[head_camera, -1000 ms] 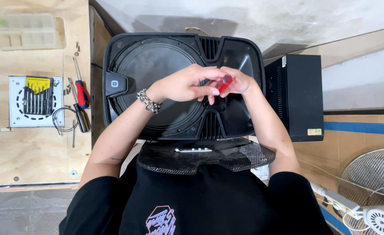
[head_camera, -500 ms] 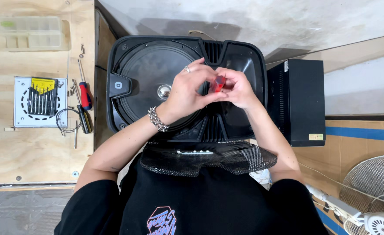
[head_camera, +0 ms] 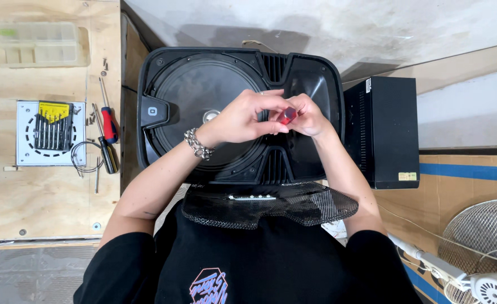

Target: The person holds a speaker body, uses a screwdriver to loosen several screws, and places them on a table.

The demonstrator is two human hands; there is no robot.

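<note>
Pinching a small red plastic-handled tool (head_camera: 286,115) between them, the left hand (head_camera: 243,118) and right hand (head_camera: 310,115) are closing fingertips on it — above the black speaker cabinet (head_camera: 164,73).

A clear plastic compartment box (head_camera: 36,43) lay at the far left corner of the plywood bench (head_camera: 46,191), a white-and-yellow bit-set card (head_camera: 51,133) sat nearer along its left edge, and a small yellow label (head_camera: 407,176) marked the black case (head_camera: 388,132).
</note>
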